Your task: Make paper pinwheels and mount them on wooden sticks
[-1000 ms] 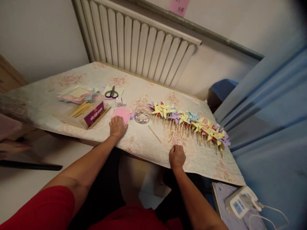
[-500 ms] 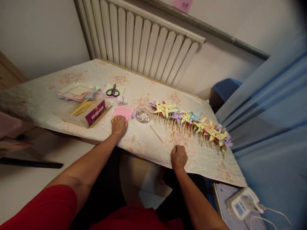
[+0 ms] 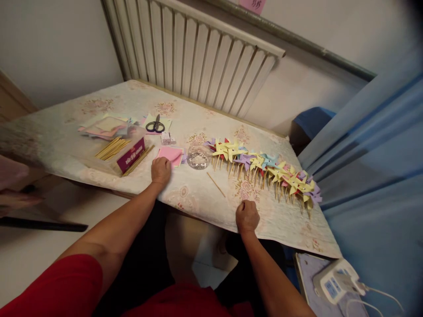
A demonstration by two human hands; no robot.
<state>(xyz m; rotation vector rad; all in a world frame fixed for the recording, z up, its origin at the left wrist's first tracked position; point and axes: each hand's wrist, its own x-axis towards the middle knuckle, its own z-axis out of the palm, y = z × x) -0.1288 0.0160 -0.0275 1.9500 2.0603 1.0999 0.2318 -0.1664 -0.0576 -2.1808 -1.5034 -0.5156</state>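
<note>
Pink paper is being touched at its near left corner by the left hand, and is being supported by the worktop, left of centre. A bend is being shown near its right side, with a pale yellow edge being exposed beneath. The left grip is being curled at the corner, but whether the sheet is being pinched cannot be told.

The right hand is being rested near the front edge, its grip being closed in a fist; whether anything is being enclosed cannot be seen. Between the hands, a single stick is being left untouched.

Just right of the paper, small silvery pieces are being contained in a round clear dish. Farther right, a long row is being formed by pinwheels in yellow, purple, blue and red.

On the left, a bundle of sticks is being held by a clear box with a purple label. Behind it, pastel sheets are being piled, and scissors are being borne by pale green paper.
</note>
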